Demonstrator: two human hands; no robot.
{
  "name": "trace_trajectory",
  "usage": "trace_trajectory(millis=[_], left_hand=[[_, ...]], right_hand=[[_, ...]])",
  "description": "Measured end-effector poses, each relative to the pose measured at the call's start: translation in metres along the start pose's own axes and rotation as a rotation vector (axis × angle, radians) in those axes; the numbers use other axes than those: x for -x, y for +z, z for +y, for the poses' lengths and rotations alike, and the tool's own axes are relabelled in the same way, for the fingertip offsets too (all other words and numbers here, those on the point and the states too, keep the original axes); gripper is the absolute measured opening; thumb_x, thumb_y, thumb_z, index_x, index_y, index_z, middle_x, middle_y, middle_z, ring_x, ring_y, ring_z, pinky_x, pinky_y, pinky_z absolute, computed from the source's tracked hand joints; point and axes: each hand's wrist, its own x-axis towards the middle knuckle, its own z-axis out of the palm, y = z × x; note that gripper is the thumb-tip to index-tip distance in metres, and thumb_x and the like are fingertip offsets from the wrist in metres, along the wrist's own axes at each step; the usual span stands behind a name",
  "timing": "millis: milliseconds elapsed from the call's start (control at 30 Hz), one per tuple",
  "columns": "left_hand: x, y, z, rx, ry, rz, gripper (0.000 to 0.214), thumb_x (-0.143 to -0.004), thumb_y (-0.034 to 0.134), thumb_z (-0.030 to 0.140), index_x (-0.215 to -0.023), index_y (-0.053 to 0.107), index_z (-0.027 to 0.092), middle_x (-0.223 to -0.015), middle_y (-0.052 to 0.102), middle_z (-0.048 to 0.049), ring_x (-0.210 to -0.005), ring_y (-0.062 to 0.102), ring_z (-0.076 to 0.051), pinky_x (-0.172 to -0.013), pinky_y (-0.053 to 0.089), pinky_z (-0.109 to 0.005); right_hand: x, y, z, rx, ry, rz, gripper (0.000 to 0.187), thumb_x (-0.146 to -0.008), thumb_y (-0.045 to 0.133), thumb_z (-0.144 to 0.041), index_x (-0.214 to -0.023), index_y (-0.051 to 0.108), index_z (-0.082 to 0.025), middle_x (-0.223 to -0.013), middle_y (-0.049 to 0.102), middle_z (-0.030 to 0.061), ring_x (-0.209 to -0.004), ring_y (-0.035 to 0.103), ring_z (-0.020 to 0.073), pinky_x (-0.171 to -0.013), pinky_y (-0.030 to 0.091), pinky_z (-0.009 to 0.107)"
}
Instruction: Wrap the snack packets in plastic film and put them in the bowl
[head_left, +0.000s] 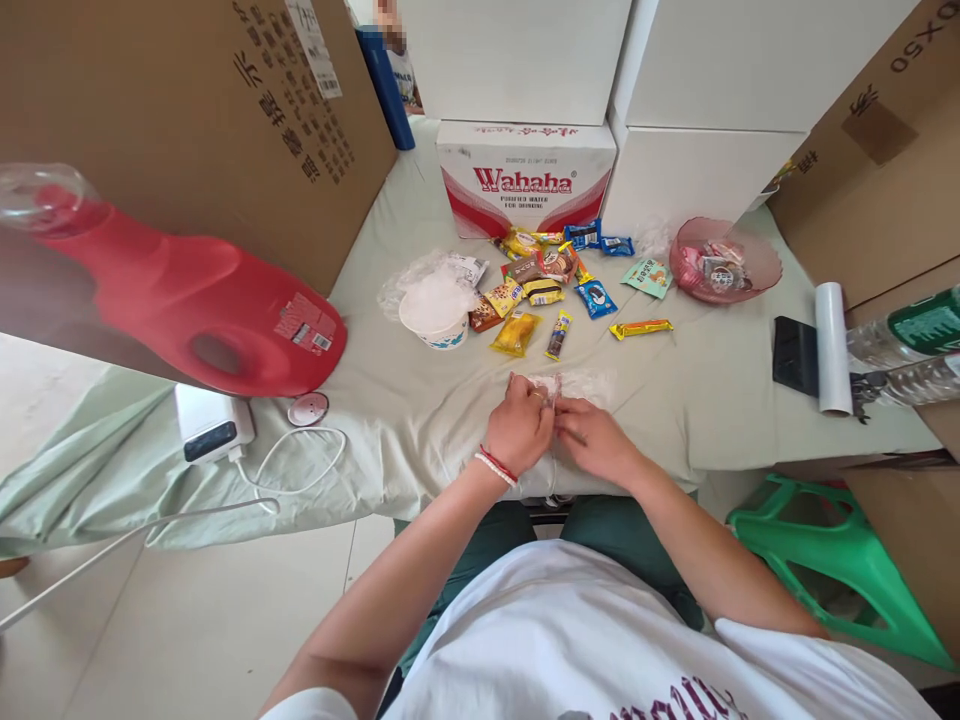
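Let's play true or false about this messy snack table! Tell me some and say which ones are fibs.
1. Bracelets circle the wrist of the left hand. True.
2. The box says Wahaha in red letters. True.
3. The red bottle is on the box's right. False: the red bottle is on its left.
4. The right hand is up on the box. False: the right hand is beside the left.
5. The stool is yellow. False: the stool is green.

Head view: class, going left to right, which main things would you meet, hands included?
Red plastic jug, white round cup, person's left hand, person's right hand, pink translucent bowl, white cylindrical roll, green-labelled clear plastic bottle.
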Motion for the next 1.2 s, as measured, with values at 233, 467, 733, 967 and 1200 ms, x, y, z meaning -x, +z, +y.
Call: trace_trajectory(millis=[233,467,733,967,1200], left_hand=[[0.007,0.008,0.011,-0.354,0.148,-0.016,0.029,-0.091,0.052,0.012,-0.113,0.070,0.016,-0.108,0.062,-0.0128,-0.107,0.061,-0.030,-0.118,0.042,-0.054],[0.007,0.020,0.006,-0.436,0.217,0.012,0.037,-0.094,0.045,0.007,-0.116,0.074,0.012,-0.115,0.070,-0.0157,-0.114,0.064,-0.031,-0.124,0.036,-0.057],[0.052,0.009,-0.016,-0.335,0.204,-0.089,0.057,-0.084,0.058,0.020,-0.138,0.060,0.003,-0.148,0.058,-0.0281,-0.145,0.050,-0.040,-0.120,0.039,-0.059],[0.095,-0.026,-0.065,-0.268,0.113,0.090,0.032,-0.097,0.048,0.022,-0.122,0.068,0.023,-0.130,0.073,-0.0103,-0.139,0.056,-0.032,-0.119,0.041,-0.057],[0.084,-0.018,-0.089,-0.300,0.029,0.265,0.025,-0.095,0.052,0.024,-0.114,0.068,0.021,-0.121,0.073,-0.0149,-0.131,0.061,-0.034,-0.112,0.047,-0.055]], right_hand=[[-0.008,-0.030,0.032,0.257,0.436,0.361,0.061,-0.092,0.067,-0.047,-0.143,0.062,-0.015,-0.138,0.062,0.0223,-0.125,0.057,0.0385,-0.100,0.049,0.049],[-0.051,-0.040,-0.011,0.062,0.240,0.015,0.025,-0.098,0.057,-0.029,-0.116,0.072,-0.021,-0.098,0.076,0.0039,-0.091,0.068,0.0197,-0.081,0.048,0.028],[-0.087,0.005,-0.059,0.362,-0.044,-0.106,0.037,-0.106,0.046,-0.033,-0.111,0.075,-0.010,-0.115,0.069,0.0185,-0.115,0.057,0.0305,-0.106,0.043,0.044],[-0.069,0.031,-0.050,0.399,-0.093,-0.005,0.044,-0.097,0.067,-0.046,-0.127,0.066,-0.013,-0.128,0.062,0.0179,-0.118,0.050,0.0353,-0.100,0.048,0.051],[-0.061,0.012,-0.028,0.390,-0.033,0.054,0.045,-0.102,0.043,-0.013,-0.144,0.059,-0.017,-0.134,0.063,0.0180,-0.118,0.053,0.0317,-0.103,0.048,0.045]])
